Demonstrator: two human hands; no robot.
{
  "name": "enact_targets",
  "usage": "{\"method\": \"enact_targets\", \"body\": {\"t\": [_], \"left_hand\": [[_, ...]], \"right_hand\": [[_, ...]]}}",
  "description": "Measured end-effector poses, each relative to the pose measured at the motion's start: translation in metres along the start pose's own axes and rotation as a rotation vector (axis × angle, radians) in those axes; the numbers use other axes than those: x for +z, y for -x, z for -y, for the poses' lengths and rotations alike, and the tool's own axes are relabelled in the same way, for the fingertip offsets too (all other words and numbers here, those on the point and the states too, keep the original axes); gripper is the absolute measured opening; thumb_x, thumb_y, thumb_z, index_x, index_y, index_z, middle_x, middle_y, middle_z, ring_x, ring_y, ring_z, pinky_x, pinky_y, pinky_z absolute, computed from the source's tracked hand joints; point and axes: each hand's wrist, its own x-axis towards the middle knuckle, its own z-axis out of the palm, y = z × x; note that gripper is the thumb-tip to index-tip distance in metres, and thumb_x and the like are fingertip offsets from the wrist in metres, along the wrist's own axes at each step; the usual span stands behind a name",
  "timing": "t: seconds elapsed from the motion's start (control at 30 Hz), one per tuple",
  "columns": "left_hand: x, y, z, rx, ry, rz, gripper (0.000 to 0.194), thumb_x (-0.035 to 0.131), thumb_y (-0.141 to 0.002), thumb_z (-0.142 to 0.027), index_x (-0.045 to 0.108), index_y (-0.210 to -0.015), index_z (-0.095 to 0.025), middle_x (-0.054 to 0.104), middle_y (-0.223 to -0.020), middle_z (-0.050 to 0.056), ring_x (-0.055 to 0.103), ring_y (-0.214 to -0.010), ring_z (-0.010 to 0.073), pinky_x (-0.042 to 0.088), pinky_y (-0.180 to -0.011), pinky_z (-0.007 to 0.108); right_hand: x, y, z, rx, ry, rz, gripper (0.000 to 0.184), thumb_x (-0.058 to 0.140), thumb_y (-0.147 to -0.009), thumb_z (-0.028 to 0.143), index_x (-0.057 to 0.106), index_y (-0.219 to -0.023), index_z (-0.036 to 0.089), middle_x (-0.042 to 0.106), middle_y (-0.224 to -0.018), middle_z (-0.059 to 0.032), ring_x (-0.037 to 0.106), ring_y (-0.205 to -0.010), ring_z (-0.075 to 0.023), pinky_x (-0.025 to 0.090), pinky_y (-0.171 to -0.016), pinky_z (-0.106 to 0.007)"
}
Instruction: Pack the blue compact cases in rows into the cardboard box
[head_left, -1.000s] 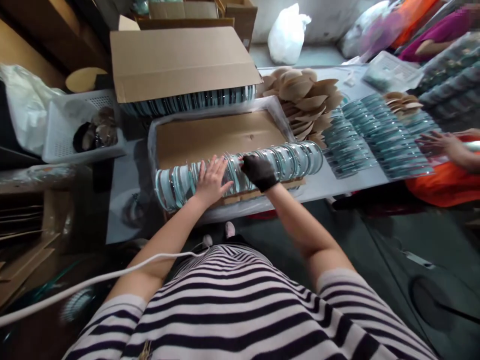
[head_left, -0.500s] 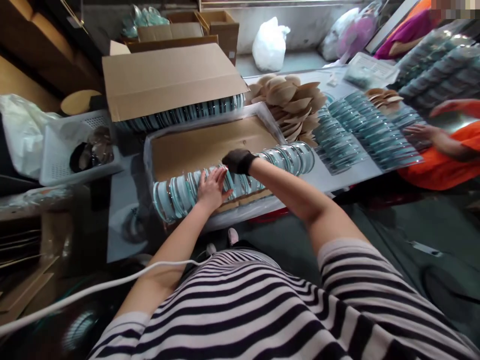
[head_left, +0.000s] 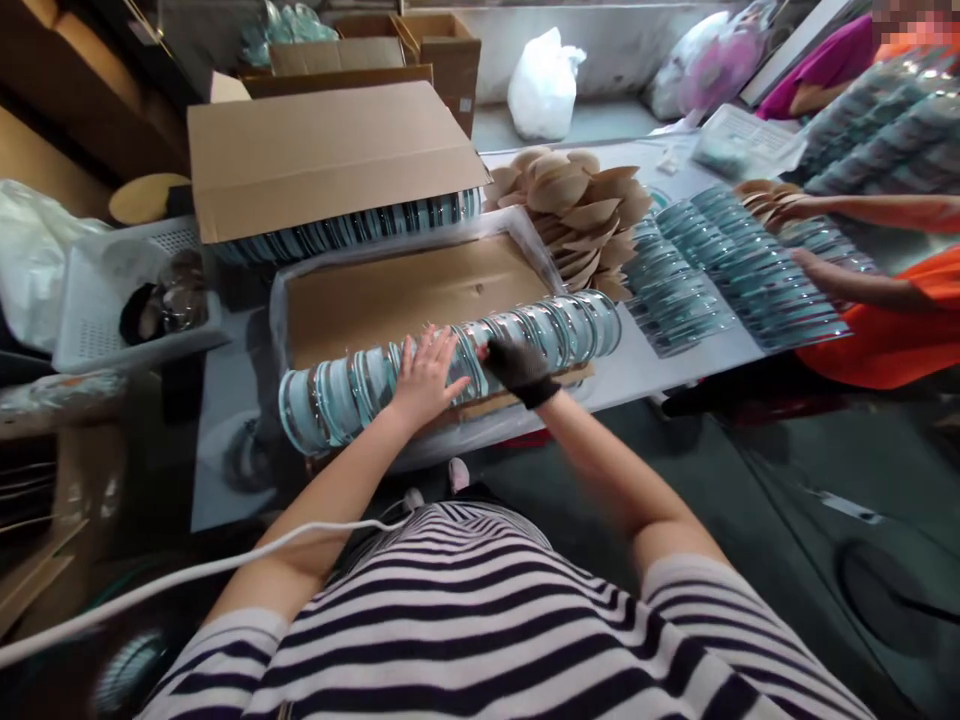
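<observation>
A long row of round glass lids [head_left: 341, 400] with shiny rims stands on edge, packed face to face, along the near side of a shallow cardboard box [head_left: 397, 290]. My left hand [head_left: 426, 378] is bare and lies on top of the row near its middle, fingers outstretched and thumb apart. Just right of it, my right hand [head_left: 519, 370] wears a dark fingerless-looking glove and touches the near side of the row. Its fingers are curled in, and whatever they pinch, if anything, is hidden.
Behind the box, a carton [head_left: 337, 160] covers more stacked lids. Brown paper discs [head_left: 570, 200] are heaped to its right, beside further rows of lids [head_left: 750, 265]. A co-worker's orange sleeve [head_left: 930, 290] is at the right. A white basket [head_left: 97, 300] stands left.
My right hand has moved from the top of the row down to its near side, slightly right. My left hand stays on the row. The co-worker's hand has reached the paper discs.
</observation>
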Motion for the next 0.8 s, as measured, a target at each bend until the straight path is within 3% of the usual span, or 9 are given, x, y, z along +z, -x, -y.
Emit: {"method": "enact_targets", "body": {"t": [0.03, 0.07, 0.2, 0.3, 0.4, 0.5, 0.67, 0.73, 0.8], "left_hand": [[0.002, -0.006, -0.005, 0.011, -0.006, 0.009, 0.071, 0.042, -0.095, -0.050, 0.032, -0.155, -0.014, 0.030, -0.161, 0.011, 0.018, -0.152, 0.0298, 0.007, -0.123, 0.056], [0.005, -0.011, -0.009, 0.017, -0.014, 0.020, 0.070, 0.041, -0.095, -0.049, 0.031, -0.155, -0.014, 0.031, -0.161, 0.011, 0.021, -0.151, 0.0297, 0.008, -0.123, 0.055], [0.016, -0.018, -0.013, 0.026, -0.044, 0.040, 0.068, 0.038, -0.096, -0.048, 0.032, -0.155, -0.013, 0.036, -0.158, 0.012, 0.029, -0.148, 0.0292, 0.012, -0.122, 0.055], [0.019, -0.015, -0.008, 0.036, -0.038, 0.019, 0.070, 0.039, -0.096, -0.051, 0.032, -0.154, -0.014, 0.038, -0.157, 0.012, 0.030, -0.147, 0.0291, 0.013, -0.122, 0.054], [0.019, -0.013, -0.006, 0.024, -0.031, 0.011, 0.071, 0.044, -0.094, -0.053, 0.035, -0.153, -0.015, 0.039, -0.157, 0.012, 0.032, -0.146, 0.0297, 0.012, -0.122, 0.053], [0.017, -0.014, -0.009, 0.002, -0.023, 0.016, 0.072, 0.048, -0.092, -0.054, 0.035, -0.153, -0.018, 0.038, -0.157, 0.010, 0.034, -0.146, 0.0297, 0.012, -0.122, 0.053], [0.016, -0.014, -0.012, -0.023, -0.002, 0.008, 0.076, 0.053, -0.089, -0.055, 0.036, -0.153, -0.018, 0.038, -0.157, 0.010, 0.033, -0.146, 0.0294, 0.011, -0.123, 0.051], [0.015, -0.012, -0.011, -0.028, 0.003, 0.013, 0.077, 0.054, -0.088, -0.055, 0.036, -0.153, -0.018, 0.038, -0.158, 0.010, 0.033, -0.146, 0.0296, 0.010, -0.123, 0.051], [0.013, -0.011, -0.009, -0.028, 0.011, 0.031, 0.076, 0.054, -0.088, -0.054, 0.036, -0.153, -0.018, 0.037, -0.158, 0.010, 0.031, -0.147, 0.0298, 0.009, -0.124, 0.051]], "right_hand": [[-0.018, -0.021, -0.003, -0.014, 0.041, -0.036, 0.040, 0.040, -0.099, 0.037, 0.067, -0.122, 0.018, 0.071, -0.115, -0.0131, 0.068, -0.104, -0.0249, 0.048, -0.084, -0.031], [-0.034, -0.044, -0.003, -0.058, 0.098, 0.016, 0.037, 0.048, -0.095, 0.037, 0.068, -0.120, 0.018, 0.071, -0.116, -0.0131, 0.067, -0.105, -0.0265, 0.049, -0.085, -0.033], [-0.064, -0.116, 0.023, -0.202, 0.297, 0.495, 0.030, 0.065, -0.081, 0.023, 0.073, -0.105, 0.008, 0.073, -0.107, -0.0159, 0.068, -0.097, -0.0263, 0.052, -0.083, -0.033], [-0.067, -0.127, 0.040, -0.330, 0.391, 0.496, 0.032, 0.066, -0.078, 0.016, 0.072, -0.106, 0.001, 0.073, -0.105, -0.0184, 0.068, -0.098, -0.0258, 0.051, -0.087, -0.035], [-0.064, -0.097, 0.029, -0.406, 0.362, 0.320, 0.030, 0.061, -0.083, 0.016, 0.071, -0.109, 0.003, 0.072, -0.108, -0.0212, 0.067, -0.104, -0.0288, 0.050, -0.089, -0.040], [-0.044, -0.040, -0.002, -0.393, 0.196, 0.179, 0.029, 0.053, -0.089, 0.025, 0.074, -0.106, 0.016, 0.073, -0.105, -0.0170, 0.069, -0.100, -0.0299, 0.052, -0.085, -0.040], [0.040, 0.047, -0.030, -0.170, 0.034, 0.201, 0.039, 0.039, -0.098, 0.036, 0.070, -0.116, 0.021, 0.073, -0.109, -0.0138, 0.069, -0.098, -0.0260, 0.051, -0.082, -0.035], [0.072, 0.063, -0.029, -0.116, 0.013, 0.203, 0.047, 0.029, -0.102, 0.036, 0.068, -0.121, 0.020, 0.072, -0.113, -0.0143, 0.068, -0.103, -0.0246, 0.050, -0.085, -0.033], [0.089, 0.071, -0.028, -0.089, 0.004, 0.195, 0.051, 0.023, -0.104, 0.036, 0.066, -0.125, 0.019, 0.070, -0.119, -0.0136, 0.066, -0.108, -0.0243, 0.049, -0.089, -0.032]]}}
